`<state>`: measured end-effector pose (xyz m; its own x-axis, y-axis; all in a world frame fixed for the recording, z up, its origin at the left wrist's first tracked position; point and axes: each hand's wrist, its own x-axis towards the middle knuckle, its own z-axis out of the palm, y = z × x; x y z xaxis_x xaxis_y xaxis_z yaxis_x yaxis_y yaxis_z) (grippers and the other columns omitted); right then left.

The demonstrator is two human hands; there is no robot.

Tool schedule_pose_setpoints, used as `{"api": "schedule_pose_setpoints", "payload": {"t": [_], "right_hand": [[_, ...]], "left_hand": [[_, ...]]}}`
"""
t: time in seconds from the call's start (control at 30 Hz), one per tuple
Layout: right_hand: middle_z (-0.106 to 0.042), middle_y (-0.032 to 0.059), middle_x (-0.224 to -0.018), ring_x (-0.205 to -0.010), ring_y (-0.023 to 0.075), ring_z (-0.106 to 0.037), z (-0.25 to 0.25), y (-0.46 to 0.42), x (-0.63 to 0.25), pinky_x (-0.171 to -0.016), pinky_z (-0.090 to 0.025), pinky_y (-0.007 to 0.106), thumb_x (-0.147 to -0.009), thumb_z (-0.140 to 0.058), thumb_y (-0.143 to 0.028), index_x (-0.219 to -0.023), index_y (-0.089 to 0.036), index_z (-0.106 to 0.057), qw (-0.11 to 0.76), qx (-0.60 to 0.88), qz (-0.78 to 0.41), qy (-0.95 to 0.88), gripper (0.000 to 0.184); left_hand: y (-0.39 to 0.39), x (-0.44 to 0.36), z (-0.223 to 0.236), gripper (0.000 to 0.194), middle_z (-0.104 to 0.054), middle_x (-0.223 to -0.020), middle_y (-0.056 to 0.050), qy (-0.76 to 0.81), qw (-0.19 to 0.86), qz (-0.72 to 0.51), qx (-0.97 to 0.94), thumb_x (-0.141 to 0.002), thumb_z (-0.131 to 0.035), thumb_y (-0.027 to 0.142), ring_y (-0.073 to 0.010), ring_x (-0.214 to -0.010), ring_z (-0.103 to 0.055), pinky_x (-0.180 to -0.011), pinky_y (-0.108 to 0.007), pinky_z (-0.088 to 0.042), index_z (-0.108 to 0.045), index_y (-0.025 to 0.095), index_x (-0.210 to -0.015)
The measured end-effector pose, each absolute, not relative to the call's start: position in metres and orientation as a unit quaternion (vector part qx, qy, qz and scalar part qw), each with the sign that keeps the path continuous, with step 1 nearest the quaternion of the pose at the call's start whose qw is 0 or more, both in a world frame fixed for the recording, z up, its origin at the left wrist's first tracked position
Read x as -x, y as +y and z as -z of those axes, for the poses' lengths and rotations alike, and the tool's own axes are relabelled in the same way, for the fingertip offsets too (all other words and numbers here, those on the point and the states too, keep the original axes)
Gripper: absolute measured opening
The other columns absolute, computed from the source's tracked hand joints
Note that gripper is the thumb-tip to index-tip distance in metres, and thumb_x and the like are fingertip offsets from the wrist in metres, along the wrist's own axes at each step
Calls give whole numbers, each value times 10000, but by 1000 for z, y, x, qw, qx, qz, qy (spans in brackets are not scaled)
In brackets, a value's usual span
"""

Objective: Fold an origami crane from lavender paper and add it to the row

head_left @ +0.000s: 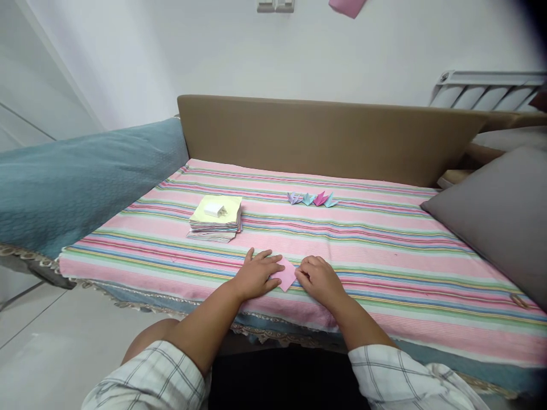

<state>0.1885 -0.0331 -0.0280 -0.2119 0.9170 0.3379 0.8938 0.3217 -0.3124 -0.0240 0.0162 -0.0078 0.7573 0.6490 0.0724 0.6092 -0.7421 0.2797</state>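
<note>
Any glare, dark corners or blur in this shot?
Head view: light soft and even; dark, blurred patch in the top right corner; faint reflection on the floor; pink paper evenly lit, no glare on it.

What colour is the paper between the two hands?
The paper is plain light pink, seen best in the head view.

Pale wall behind a brown sofa back.
</note>
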Motion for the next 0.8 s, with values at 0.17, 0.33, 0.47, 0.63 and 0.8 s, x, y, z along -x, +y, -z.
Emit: {"api": "schedule_pose_setpoints", "payload": {"t": [0.17, 0.33, 0.47, 0.63, 0.8], "right_hand": [[-607, 54, -851, -831, 200, -512, 32, -30, -181, -751, -402, 326, -844, -540, -271, -779, -191, -616, 275, 575, -13, -771, 127], [-644, 43, -1062, -946, 213, -525, 38, -26, -173, -807, -417, 354, -869, -460, -148, -1063, -233, -609, 290, 505, -42, -812, 259], [-652, 32, -1095, -958, 213, -533, 42, -26, -174, -825, -426, 370, -867, -455, -141, -1096, -236, -610, 286, 504, -55, -813, 293], [-653, 38, -1101, -954, 200, -545, 42, -26, -175, -818, -438, 364, -868, -445, -148, -1054, -242, -636, 281, 508, -51, -813, 283], [-651, 29, -1109, -951, 201, -542, 41, -26, -174, -818, -435, 365, -854, -459, -134, -1016, -247, -651, 276, 515, -59, -809, 275]], "left_hand": [[17, 25, 12, 368, -461, -1370, -11, 330, 98, -89, -935, -830, -544, 388, -301, -1298, -327, -1019, -658, -140, -525, 340, -1194], [14, 27, 10, 386, -464, -1367, -16, 319, 73, -83, -941, -861, -502, 405, -306, -1289, -340, -1008, -648, -187, -490, 337, -1240], [10, 34, 6, 395, -504, -1332, -42, 310, 47, -76, -946, -872, -492, 401, -295, -1260, -382, -1014, -586, -241, -491, 304, -1254], [6, 49, 6, 385, -545, -1289, -54, 293, 14, -79, -953, -865, -512, 355, -279, -1226, -421, -1019, -526, -259, -509, 275, -1241], [3, 56, 2, 378, -556, -1278, -30, 307, 3, -60, -950, -827, -566, 332, -282, -1200, -446, -995, -511, -293, -540, 273, -1199]]}}
